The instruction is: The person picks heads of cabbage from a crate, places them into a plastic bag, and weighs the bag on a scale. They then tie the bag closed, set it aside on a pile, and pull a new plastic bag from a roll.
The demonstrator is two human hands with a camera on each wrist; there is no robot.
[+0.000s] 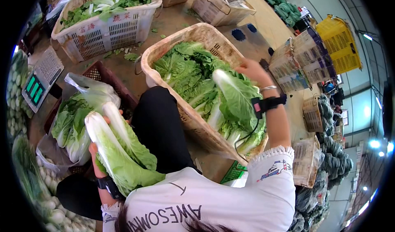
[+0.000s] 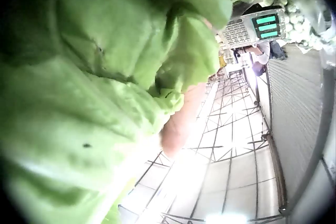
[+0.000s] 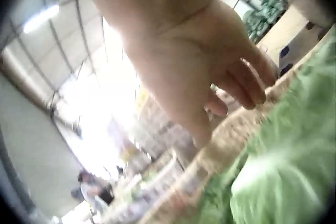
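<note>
In the head view two long cabbages with white stems [image 1: 108, 143] lie along the left forearm, held by the left hand [image 1: 94, 149], whose fingers show partly between and beside the stems. Pale leaves [image 2: 100, 92] fill much of the left wrist view, with part of the left hand [image 2: 184, 121] beside them. The right hand [image 1: 253, 72] is over the far right rim of a crate [image 1: 162, 81] of leafy cabbages, near a cabbage with a white base [image 1: 224, 81]. In the right wrist view the right hand [image 3: 194, 66] hangs with loosely bent fingers, holding nothing.
A plastic bag of cabbages [image 1: 74, 149] sits in a dark red crate [image 1: 128, 93] at the left, beside a scale [image 1: 39, 81] with a green display. Another crate of greens [image 1: 111, 30] stands behind. Stacked crates [image 1: 302, 55] are at the right.
</note>
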